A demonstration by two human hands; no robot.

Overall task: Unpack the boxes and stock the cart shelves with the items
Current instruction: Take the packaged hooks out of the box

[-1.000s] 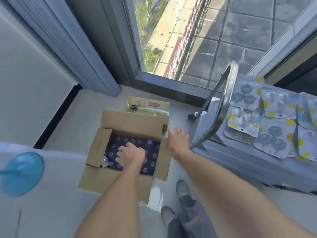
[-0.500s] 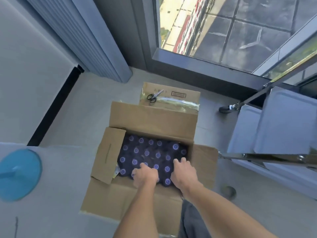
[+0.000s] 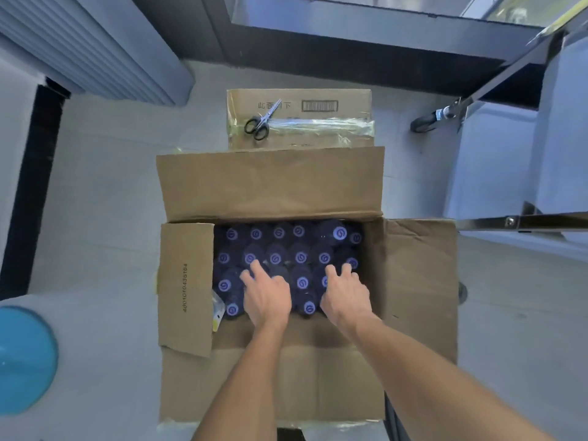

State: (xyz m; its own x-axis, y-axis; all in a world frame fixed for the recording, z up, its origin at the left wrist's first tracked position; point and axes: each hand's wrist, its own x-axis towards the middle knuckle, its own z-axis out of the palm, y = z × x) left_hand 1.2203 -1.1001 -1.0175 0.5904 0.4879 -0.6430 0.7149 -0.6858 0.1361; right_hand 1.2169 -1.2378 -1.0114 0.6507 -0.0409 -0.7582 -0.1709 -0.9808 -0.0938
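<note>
An open cardboard box [image 3: 273, 186] sits on the floor below me, packed with several dark bottles [image 3: 300, 257] whose caps carry a pale round logo. My left hand [image 3: 267, 296] reaches down among the bottles left of the middle, fingers spread and bent over the caps. My right hand [image 3: 345, 296] is just to its right, fingers also curled down onto the caps. Whether either hand grips a bottle is hidden by the hands themselves. The cart [image 3: 515, 173], grey with a metal frame, stands to the right.
A second, taped cardboard box [image 3: 334, 100] lies behind the open one with black-handled scissors [image 3: 259, 122] on top. A blue round object [image 3: 22, 361] sits on a white surface at the left. A window frame runs along the far side.
The view has dropped closer over the box. My right hand came from the box's right flap into the box. Both hands have pushed further in among the bottles.
</note>
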